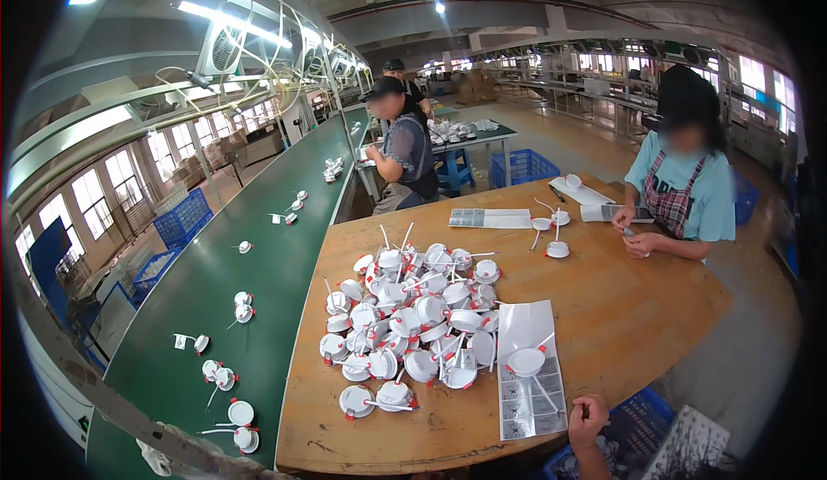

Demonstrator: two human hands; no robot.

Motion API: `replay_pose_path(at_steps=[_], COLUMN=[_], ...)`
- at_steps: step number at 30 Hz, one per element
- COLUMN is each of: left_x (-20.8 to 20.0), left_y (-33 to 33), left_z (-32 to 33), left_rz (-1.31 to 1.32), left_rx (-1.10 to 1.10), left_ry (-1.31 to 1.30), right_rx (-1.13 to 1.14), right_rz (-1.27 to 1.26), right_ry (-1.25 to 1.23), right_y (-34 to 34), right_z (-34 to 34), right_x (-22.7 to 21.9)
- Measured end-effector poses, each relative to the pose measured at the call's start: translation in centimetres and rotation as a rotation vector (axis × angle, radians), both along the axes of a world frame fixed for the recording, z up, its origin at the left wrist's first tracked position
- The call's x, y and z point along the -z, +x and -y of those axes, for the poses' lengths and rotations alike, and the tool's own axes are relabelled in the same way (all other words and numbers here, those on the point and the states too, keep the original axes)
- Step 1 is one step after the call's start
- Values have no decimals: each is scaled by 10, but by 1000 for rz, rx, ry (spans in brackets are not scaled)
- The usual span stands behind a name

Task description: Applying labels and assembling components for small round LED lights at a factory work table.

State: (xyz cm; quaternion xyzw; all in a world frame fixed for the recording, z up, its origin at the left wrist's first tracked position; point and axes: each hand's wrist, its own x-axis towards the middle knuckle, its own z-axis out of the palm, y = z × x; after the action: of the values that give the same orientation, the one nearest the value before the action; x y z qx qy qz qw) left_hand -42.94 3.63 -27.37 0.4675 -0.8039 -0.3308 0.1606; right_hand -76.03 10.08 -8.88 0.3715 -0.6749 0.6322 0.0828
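Note:
My right hand (588, 418) shows at the bottom edge with its fingers curled into a fist. It rests just right of a grey sticker sheet (530, 377) on the wooden table (620, 308). One white round lamp fitting (526, 361) with red clips lies on that sheet. A large pile of the same white fittings (413, 325) covers the table left of the sheet. I cannot see anything inside the fist. My left hand is out of view.
A green conveyor belt (258, 291) runs along the left with scattered fittings. A person in a teal shirt (685, 187) works at the far right table edge, another person (405, 148) at the belt. Blue crates (642, 433) stand below my hand.

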Motion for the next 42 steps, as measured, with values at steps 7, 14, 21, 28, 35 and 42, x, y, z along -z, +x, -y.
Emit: replay_pose_path(at_steps=[7,14,21,28,35,42], left_x=[-9,-14,-30,-59,-77,-163], left_y=[1,6,12,23,44,26], left_z=[3,1,-17,-39,-41,-40], left_rz=[132,-4,33,69,70,-153], left_rx=[9,-33,-24,-117,-41,185], left_ry=[71,125,-91,-163,-153,-154], right_rx=[-18,-58,-100,-324,-1111,-1121], right_rz=[-77,-151,-136,321,324,327], right_ry=[-59,-95,-160,-256,850,778], right_y=[-4,-1,-8,3,46,81], right_z=[2,3,-1,-54,-81,7], right_x=[5,-4,12,11,43,151])
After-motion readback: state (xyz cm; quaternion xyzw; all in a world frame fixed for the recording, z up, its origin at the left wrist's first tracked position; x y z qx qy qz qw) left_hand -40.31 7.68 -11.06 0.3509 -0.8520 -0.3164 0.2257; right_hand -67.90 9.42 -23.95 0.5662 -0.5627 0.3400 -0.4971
